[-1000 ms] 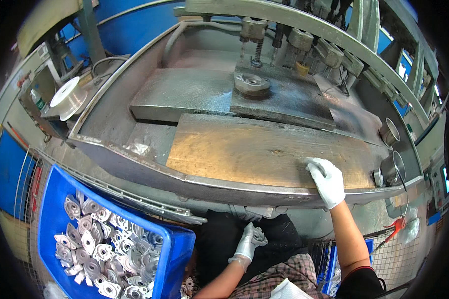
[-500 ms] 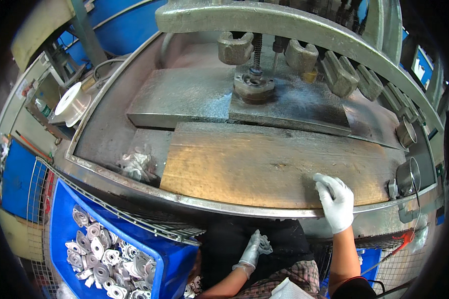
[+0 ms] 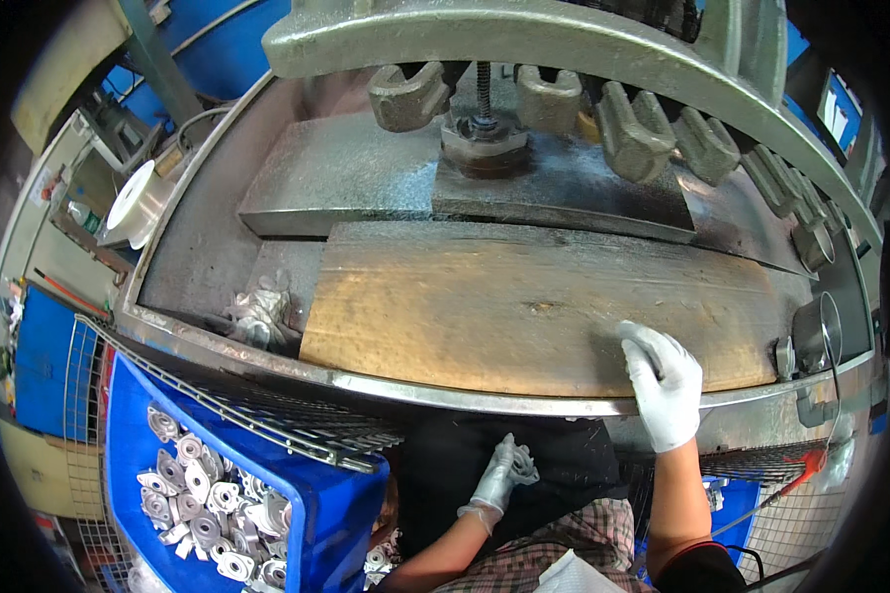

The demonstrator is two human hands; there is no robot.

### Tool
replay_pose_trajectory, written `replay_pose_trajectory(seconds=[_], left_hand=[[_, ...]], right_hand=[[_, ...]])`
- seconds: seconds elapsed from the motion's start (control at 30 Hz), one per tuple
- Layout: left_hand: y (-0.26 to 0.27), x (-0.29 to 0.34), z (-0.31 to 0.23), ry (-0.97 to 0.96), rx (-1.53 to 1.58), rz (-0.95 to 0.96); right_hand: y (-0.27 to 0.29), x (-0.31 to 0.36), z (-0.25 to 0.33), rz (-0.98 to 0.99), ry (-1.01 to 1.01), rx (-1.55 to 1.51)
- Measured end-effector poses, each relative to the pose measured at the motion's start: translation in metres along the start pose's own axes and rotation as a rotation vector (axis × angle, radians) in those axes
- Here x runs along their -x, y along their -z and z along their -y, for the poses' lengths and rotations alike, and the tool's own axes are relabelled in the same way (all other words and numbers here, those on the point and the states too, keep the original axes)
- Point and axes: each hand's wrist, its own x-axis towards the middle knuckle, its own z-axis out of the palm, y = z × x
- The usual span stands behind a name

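Note:
My left hand, in a thin pale glove, is held low in front of my dark apron. Its fingers are curled together; a greyish shape shows at them, but whether it is a part or folded glove I cannot make out. My right hand, in a white glove, rests at the front edge of the worn wooden board. Its fingers reach forward over the wood, with nothing visible in them. Behind the board, a dark flanged metal part sits under a threaded spindle on a steel block.
A blue bin of several metal castings stands at lower left beside a wire rack. Overhead runs a heavy metal beam. Crumpled gloves lie left of the board; a metal cup stands right. A white spool is farther left.
The view has shifted slightly, so the machine and board appear lower-framed and moved left. Both hands keep nearly the same pose and place.

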Motion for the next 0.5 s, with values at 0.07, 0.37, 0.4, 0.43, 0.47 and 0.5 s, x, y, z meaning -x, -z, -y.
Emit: replay_pose_trajectory(seconds=[0.07,0.37,0.4,0.43,0.47,0.5], left_hand=[[-0.004,0.002,0.0,-0.01,0.074,-0.021],[0.021,-0.008,0.012,0.504,1.099,0.308],[0.01,-0.006,-0.004,0.316,0.718,0.257],[0.005,-0.004,-0.015,0.113,0.339,0.238],[0.007,-0.005,-0.02,0.122,0.341,0.29],[0.006,-0.007,-0.023,0.118,0.35,0.339]], right_hand=[[0.001,0.004,-0.002,-0.015,0.026,-0.004],[0.007,0.016,-0.016,-0.191,0.395,0.173],[0.012,0.018,-0.02,-0.213,0.462,0.165],[0.023,0.024,-0.028,-0.228,0.536,0.151],[0.047,0.036,-0.036,-0.257,0.485,0.215],[0.068,0.047,-0.042,-0.323,0.432,0.247]])
